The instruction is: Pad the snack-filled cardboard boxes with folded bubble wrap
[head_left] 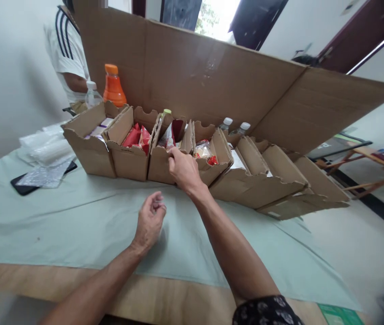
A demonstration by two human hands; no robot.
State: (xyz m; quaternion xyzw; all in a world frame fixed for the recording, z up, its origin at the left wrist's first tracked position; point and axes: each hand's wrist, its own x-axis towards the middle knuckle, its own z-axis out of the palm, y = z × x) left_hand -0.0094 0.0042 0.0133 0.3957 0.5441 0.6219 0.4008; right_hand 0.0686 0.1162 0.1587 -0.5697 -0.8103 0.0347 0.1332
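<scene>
My right hand (184,169) is at the front rim of a cardboard bin (161,167), third from the left in a row. Its index finger reaches over the rim and the other fingers curl against the front wall, so it appears to pinch the cardboard. Just behind the fingertips, a red-and-white packet (169,137) stands in that bin. Lower and to the left, my left hand (149,221) hovers over the pale green cloth (110,216), its fingers loosely bent with nothing visible in them.
Red packets (137,136) fill the second bin, and wrapped food (203,150) lies in the fourth. An orange bottle (113,88) stands behind the row, before a tall cardboard panel (185,67). Bubble wrap (48,149) partly covers a black phone (22,185). A person (73,58) is behind left.
</scene>
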